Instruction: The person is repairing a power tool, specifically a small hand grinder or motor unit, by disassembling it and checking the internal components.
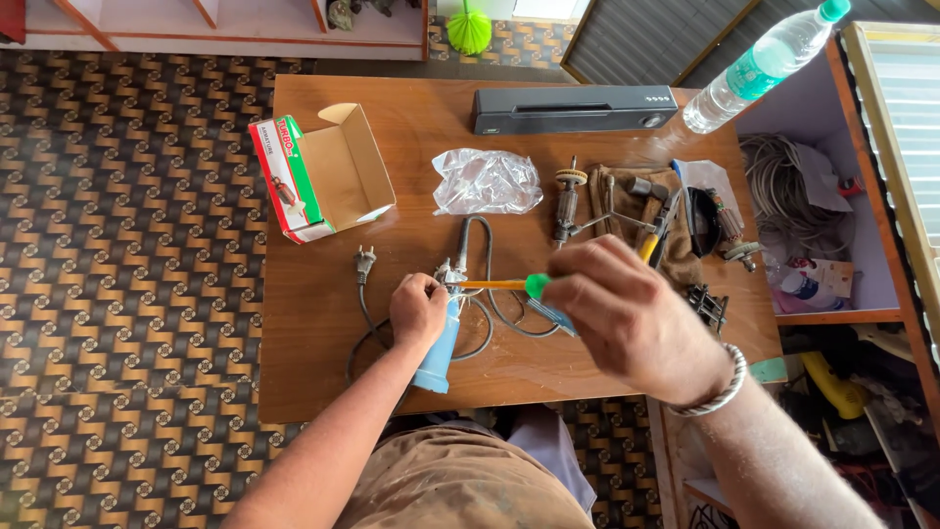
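Presently my left hand [418,312] is closed round the blue tool housing [437,351], which lies near the six o'clock edge of the worktop [313,323], its metal end pointing toward twelve. My right hand [627,318] is curled about the green handle of a screwdriver [501,285]; its yellow shaft runs toward nine o'clock and the tip meets the metal end of the housing, just above my left knuckles.

Judged from the layout, the work stands at an intermediate stage. The housing appears opened, since two wound armatures lie loose: one [567,204] at one o'clock from my hands, another [729,230] at two o'clock beside a brown cloth [676,250] carrying small tools. The grey power cord [485,294] remains attached, looping to its plug [364,263] at ten o'clock. Whether the screw under the tip is seated or backed out I cannot tell.

Also noted: an open cardboard box [318,171] at eleven o'clock, a crumpled clear plastic bag [487,181] at twelve, a long black device [574,108] along the far edge, and a water bottle [759,69] at one o'clock.
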